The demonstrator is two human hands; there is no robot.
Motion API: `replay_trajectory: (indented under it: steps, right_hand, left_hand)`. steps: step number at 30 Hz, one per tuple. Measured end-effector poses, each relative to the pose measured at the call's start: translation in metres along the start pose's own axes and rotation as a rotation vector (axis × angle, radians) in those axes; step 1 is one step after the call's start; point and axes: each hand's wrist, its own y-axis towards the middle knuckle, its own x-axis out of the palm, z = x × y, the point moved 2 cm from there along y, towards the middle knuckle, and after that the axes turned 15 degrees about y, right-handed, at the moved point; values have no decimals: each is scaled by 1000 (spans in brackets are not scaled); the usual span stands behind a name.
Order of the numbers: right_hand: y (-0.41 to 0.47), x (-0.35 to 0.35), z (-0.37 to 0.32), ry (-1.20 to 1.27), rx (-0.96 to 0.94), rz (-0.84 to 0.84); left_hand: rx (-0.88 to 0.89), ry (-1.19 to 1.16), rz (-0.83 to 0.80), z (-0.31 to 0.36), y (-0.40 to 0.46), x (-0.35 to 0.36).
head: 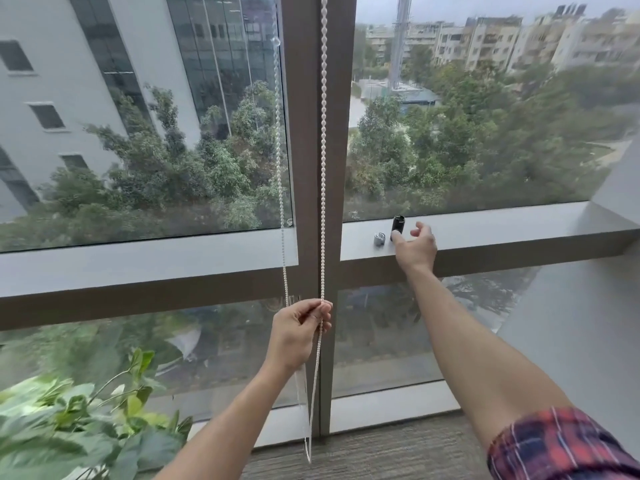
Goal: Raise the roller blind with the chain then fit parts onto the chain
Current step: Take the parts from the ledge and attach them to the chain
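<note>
A white bead chain [323,168] hangs in a loop down the brown window post, its bottom near the floor. My left hand [299,332] pinches the right strand of the chain at about waist height. On the grey window ledge [502,230] stand a black cylindrical part [397,226] and, just left of it, a small grey part [379,239]. My right hand [417,247] reaches over the ledge with fingers spread, its index finger touching the black part. The roller blind itself is out of view above.
The brown window post [337,133] separates two large panes. A leafy potted plant [79,417] fills the bottom left. A grey wall [588,323] runs along the right, and carpet [381,455] lies below the window.
</note>
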Motion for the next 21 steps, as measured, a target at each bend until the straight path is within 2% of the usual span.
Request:
replay_trajectory:
  steps: [6,11,21]
  right_hand:
    - [19,10,-3,-132,-67,-112]
    - [22,8,-2,-52,-33,-59]
    - [-19,-2,-3,102,-195,-56]
  left_hand:
    - [19,26,35,-3,1,-1]
    - [51,59,32,-1,0,0]
    - [87,118,37,-3,-4,1]
